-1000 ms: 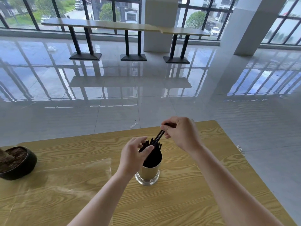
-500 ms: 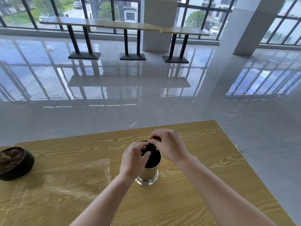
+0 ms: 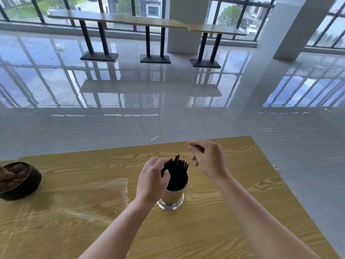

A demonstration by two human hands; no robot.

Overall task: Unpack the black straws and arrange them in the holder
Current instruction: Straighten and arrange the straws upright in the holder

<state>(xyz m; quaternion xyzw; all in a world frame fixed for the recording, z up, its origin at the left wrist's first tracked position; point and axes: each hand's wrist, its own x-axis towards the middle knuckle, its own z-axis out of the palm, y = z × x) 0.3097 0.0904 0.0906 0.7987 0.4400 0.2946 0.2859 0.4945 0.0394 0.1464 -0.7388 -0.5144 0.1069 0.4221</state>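
A shiny metal holder (image 3: pixel 172 198) stands upright on the wooden table (image 3: pixel 214 230). A bundle of black straws (image 3: pixel 177 172) fills it, their tips sticking out above the rim, one a little higher than the others. My left hand (image 3: pixel 152 181) wraps the holder's upper left side, fingers curled against the straws. My right hand (image 3: pixel 207 158) hovers just right of the straw tips and above them, fingers loosely apart, holding nothing that I can see.
A flat clear plastic wrapper (image 3: pixel 71 200) lies on the table left of the holder. A dark bowl-shaped pot with brown filling (image 3: pixel 17 181) sits at the left edge. The table's right edge (image 3: pixel 276 180) drops to a glossy tiled floor.
My right hand pushed straws down into the holder, then let go and lifted up to the right. My left hand stayed on the holder.
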